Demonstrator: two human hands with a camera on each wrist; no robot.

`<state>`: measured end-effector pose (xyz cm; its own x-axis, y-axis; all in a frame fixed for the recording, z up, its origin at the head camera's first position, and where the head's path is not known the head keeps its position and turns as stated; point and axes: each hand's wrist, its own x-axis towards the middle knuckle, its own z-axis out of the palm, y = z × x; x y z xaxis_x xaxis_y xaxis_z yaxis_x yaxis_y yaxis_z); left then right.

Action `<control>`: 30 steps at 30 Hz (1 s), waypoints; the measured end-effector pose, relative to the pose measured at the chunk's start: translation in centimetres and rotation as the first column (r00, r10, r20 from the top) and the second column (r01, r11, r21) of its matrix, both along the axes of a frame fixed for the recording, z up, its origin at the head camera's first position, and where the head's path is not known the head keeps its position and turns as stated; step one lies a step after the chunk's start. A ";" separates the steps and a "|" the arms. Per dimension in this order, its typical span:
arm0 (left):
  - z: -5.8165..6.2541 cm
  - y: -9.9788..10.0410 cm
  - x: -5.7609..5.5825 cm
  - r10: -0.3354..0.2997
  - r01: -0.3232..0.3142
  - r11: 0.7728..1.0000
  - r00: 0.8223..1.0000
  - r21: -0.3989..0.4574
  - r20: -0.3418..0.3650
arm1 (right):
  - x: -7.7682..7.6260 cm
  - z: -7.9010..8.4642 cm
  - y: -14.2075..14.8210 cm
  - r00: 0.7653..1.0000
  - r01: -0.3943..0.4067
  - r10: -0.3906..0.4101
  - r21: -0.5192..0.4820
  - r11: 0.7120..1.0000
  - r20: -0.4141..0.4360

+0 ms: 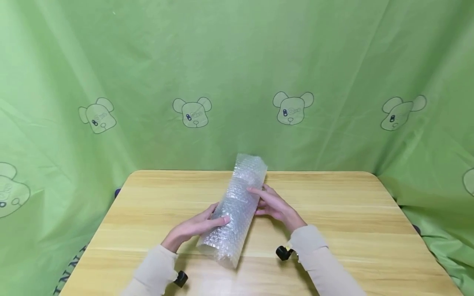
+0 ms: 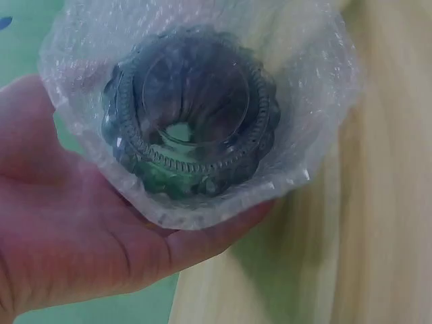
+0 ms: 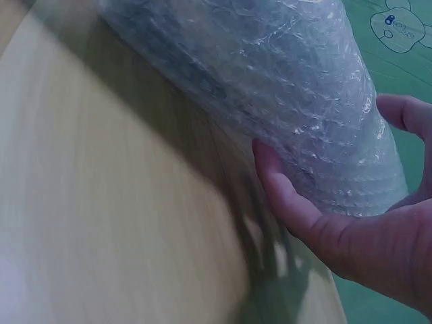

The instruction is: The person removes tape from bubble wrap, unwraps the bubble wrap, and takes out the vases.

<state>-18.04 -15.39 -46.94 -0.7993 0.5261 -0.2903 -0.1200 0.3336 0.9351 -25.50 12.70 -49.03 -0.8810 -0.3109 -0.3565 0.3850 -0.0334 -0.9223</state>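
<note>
A long tube of clear bubble wrap [image 1: 240, 197] is held slantwise above the table, its far end leaning right. My left hand [image 1: 196, 224] grips the lower left side, with the thumb on top and the fingers going underneath. Farther up, my right hand [image 1: 275, 205] holds the right side between thumb and curled fingers; the right wrist view also shows its fingers on the wrap [image 3: 283, 101]. Through the tube's open near end, the left wrist view shows a clear glass vessel [image 2: 196, 101] with a round, scalloped, ribbed end. The rest of the glass is hidden inside.
Below the hands is a light wood table [image 1: 148, 222] with rounded far corners. A green curtain [image 1: 240, 61] printed with bear heads hangs close behind it and along both sides. Each wrist carries a small black camera [image 1: 284, 253].
</note>
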 end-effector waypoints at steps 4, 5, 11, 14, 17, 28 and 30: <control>-0.2 1.7 0.7 0.012 -0.011 0.998 1.000 0.063 -0.015 | -0.1 0.6 0.6 0.999 -0.052 0.052 0.045 0.998 0.000; -0.3 2.2 0.9 0.018 -0.016 0.996 1.000 0.085 -0.025 | -0.2 0.8 0.7 0.998 -0.065 0.065 0.055 0.996 0.001; -0.2 5.0 1.9 0.078 -0.062 0.990 0.989 0.125 -0.128 | -0.5 1.6 1.1 0.992 -0.128 0.127 0.080 0.989 0.015; -0.1 5.9 2.5 0.112 -0.105 0.993 0.977 0.049 -0.184 | -0.5 1.8 1.3 0.988 -0.153 0.152 0.087 0.984 0.023; -0.2 6.6 3.0 0.132 -0.136 0.991 0.968 -0.004 -0.212 | -0.6 2.1 1.6 0.985 -0.171 0.169 0.108 0.979 0.027; -1.1 7.9 2.9 0.197 -0.192 0.973 0.980 0.129 -0.027 | -1.1 1.8 3.0 0.972 -0.234 0.235 0.116 0.965 0.008; -1.2 7.9 2.7 0.214 -0.219 0.961 0.976 0.168 0.048 | -1.2 1.6 3.2 0.970 -0.241 0.241 0.112 0.964 0.007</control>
<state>-15.37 -7.45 -48.12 -0.8922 0.3851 -0.2358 -0.1995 0.1323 0.9709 -26.75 15.88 -47.40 -0.7874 -0.4731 -0.3952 0.3630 0.1624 -0.9175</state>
